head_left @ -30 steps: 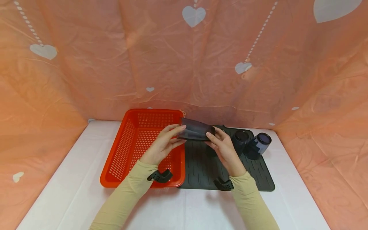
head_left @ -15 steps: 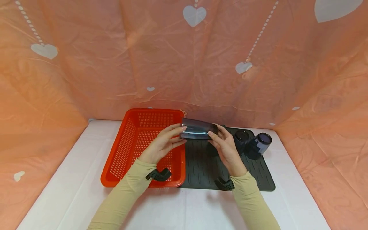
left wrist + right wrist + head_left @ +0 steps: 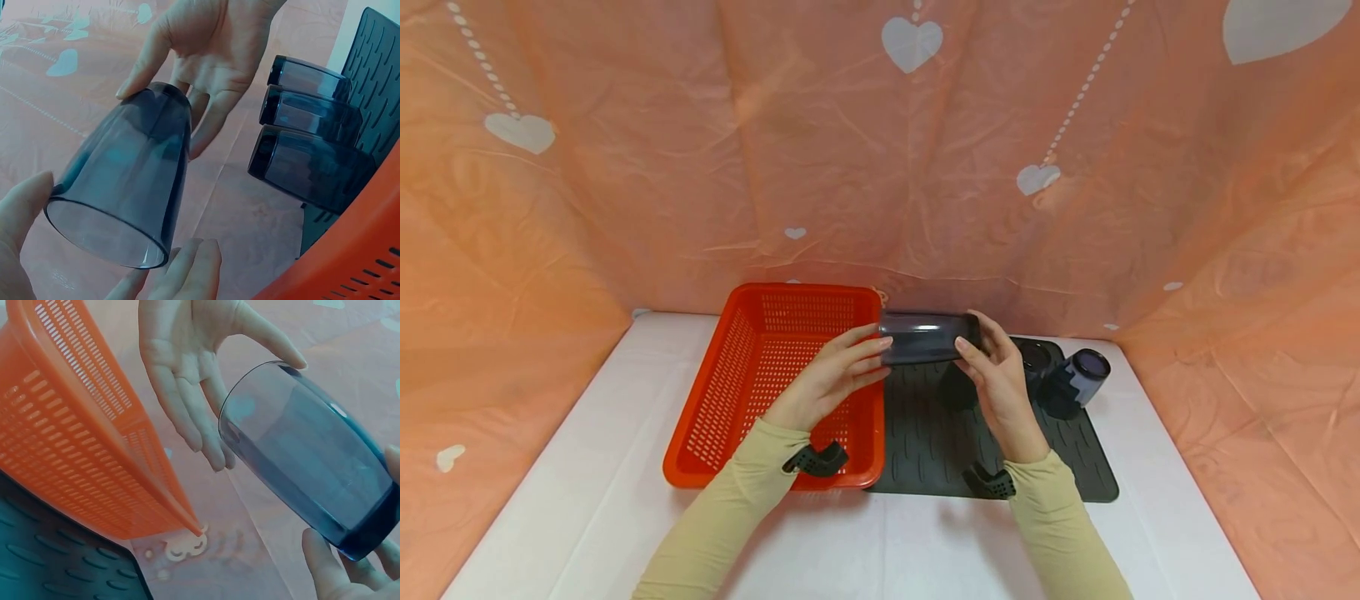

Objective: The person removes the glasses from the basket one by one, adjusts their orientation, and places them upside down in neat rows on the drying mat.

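Note:
A dark tinted drinking glass (image 3: 925, 337) lies sideways in the air between both hands, its open rim to the left. The right hand (image 3: 1000, 379) grips its thick base, thumb on the near side and fingers around the far side. At the rim is the left hand (image 3: 831, 375), with its thumb touching one side and its extended fingers at the other. In the left wrist view three similar glasses stand on the dark drying mat (image 3: 917, 450), the nearest being one glass (image 3: 312, 169). The head view shows another glass (image 3: 1075, 383) upside down at the mat's right.
An orange-red perforated plastic basket (image 3: 696, 417) stands left of the mat, its right rim meeting the mat's edge. A white cloth (image 3: 880, 542) covers the table. Behind hangs a pink-orange sheet (image 3: 820, 167) with white hearts.
The held glass has shifted slightly right and turned more level, together with the right hand. The left hand has stayed nearly in place at the rim.

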{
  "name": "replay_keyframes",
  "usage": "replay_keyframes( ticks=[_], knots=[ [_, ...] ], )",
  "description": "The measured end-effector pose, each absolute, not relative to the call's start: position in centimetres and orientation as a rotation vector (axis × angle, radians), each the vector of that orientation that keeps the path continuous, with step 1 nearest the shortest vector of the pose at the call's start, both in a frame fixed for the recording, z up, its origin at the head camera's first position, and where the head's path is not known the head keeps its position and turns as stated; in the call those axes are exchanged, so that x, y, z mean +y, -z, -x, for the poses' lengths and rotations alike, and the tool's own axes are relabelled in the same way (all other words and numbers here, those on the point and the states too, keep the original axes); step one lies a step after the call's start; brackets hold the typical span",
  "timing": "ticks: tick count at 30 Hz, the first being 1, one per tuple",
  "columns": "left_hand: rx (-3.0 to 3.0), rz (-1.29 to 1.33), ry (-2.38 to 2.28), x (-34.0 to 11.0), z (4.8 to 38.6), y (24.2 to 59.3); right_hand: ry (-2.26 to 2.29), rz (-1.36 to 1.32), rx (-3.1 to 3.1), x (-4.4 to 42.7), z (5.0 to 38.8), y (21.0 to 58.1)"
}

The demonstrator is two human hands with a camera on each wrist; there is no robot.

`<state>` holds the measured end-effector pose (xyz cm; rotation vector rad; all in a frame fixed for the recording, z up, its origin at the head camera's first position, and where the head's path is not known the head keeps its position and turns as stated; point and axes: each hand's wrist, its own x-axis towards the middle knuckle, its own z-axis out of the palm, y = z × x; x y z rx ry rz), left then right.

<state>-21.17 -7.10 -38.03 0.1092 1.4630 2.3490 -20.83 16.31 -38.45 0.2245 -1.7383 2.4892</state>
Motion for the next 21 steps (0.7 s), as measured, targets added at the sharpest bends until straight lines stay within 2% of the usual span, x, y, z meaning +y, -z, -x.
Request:
replay_keyframes(
  ticks=[21],
  knots=[
    [1.461,-0.136,-2.297,-7.55,21.11,37.93,-2.335,-0.295,-1.754,16.43,20.6,37.5]
  ],
)
